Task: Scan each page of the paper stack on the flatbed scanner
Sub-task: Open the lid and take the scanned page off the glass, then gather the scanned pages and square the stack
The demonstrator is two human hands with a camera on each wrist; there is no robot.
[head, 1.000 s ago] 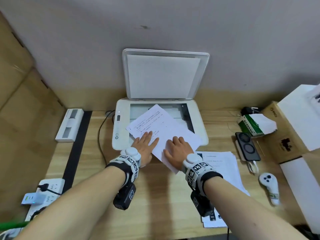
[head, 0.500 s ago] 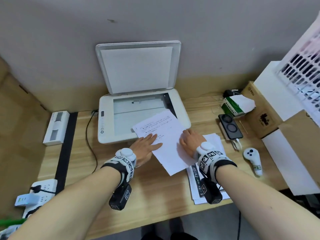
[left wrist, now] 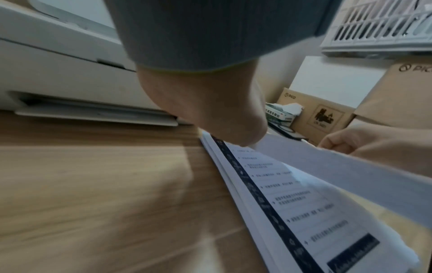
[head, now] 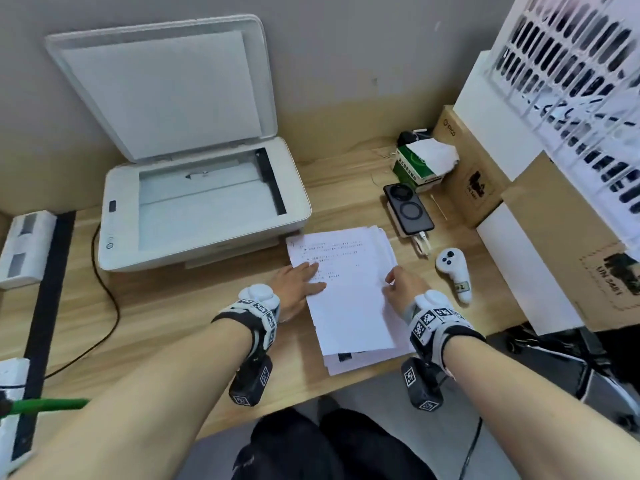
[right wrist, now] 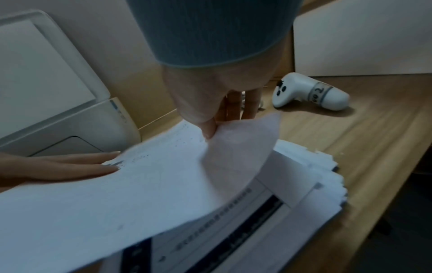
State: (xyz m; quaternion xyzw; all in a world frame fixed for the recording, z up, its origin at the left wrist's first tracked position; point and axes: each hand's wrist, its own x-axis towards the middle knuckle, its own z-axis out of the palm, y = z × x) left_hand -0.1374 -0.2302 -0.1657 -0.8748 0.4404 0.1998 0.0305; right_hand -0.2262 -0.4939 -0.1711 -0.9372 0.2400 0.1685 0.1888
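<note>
The white flatbed scanner (head: 117, 237) stands at the back left with its lid (head: 166, 88) raised and its glass bare. Just right of it lies the paper stack (head: 349, 362) on the desk. One printed sheet (head: 349, 289) is over the stack, its right side lifted off it. My left hand (head: 298, 282) lies flat on the sheet's left edge with straight fingers (right wrist: 70, 164). My right hand (head: 401, 285) pinches the sheet's right edge between thumb and fingers (right wrist: 205, 129). The left wrist view shows the sheet (left wrist: 350, 175) hanging above the printed stack (left wrist: 292, 203).
A white controller (head: 452, 271) and a black phone (head: 408, 209) lie right of the stack. A green tissue box (head: 419, 164) and cardboard boxes (head: 474, 174) stand behind them. A black cable (head: 107, 306) runs left of the scanner, near a power strip (head: 10, 393).
Both hands slid the sheet off the scanner glass and to the right, over the stack. The glass is now bare, and the right hand now pinches the sheet's edge.
</note>
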